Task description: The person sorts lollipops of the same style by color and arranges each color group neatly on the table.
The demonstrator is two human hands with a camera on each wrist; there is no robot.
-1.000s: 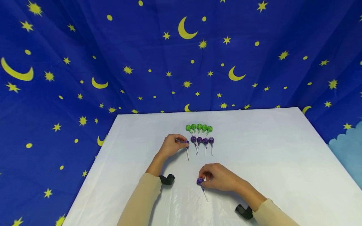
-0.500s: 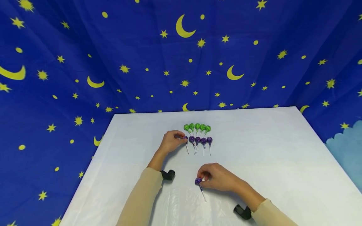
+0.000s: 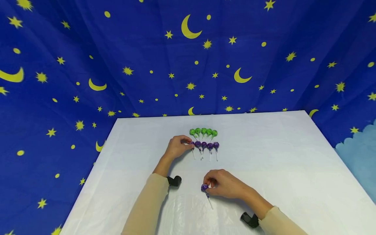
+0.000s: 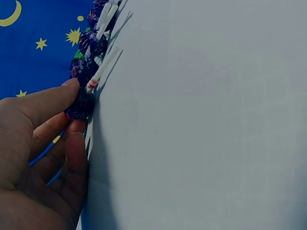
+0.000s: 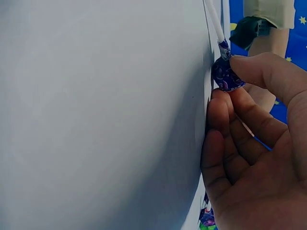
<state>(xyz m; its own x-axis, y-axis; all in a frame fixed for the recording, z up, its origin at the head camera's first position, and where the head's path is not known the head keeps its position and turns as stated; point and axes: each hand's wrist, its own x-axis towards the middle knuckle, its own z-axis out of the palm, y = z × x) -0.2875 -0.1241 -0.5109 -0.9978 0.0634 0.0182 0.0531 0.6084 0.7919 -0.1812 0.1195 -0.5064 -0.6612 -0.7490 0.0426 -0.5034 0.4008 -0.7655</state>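
Note:
In the head view my left hand (image 3: 177, 147) pinches the head of a purple lollipop (image 3: 193, 153) at the left end of a row of purple lollipops (image 3: 204, 145). The left wrist view shows thumb and fingers on its dark wrapper (image 4: 81, 103), with other sticks lying just beyond. Nearer the front, my right hand (image 3: 224, 184) holds another purple lollipop (image 3: 204, 187) between thumb and fingertips, its white stick pointing toward me. In the right wrist view that lollipop (image 5: 225, 75) is close to the tabletop. Behind the purple row lies a row of green lollipops (image 3: 204, 131).
The white table (image 3: 264, 156) reaches back to a blue curtain (image 3: 141, 52) printed with yellow moons and stars. A black device is strapped at each wrist, the left one (image 3: 174, 181) and the right one (image 3: 249, 220).
My left hand has moved slightly away from me, bringing its purple lollipop level with the purple row. The right hand keeps its lollipop in nearly the same place. The head view has shifted slightly.

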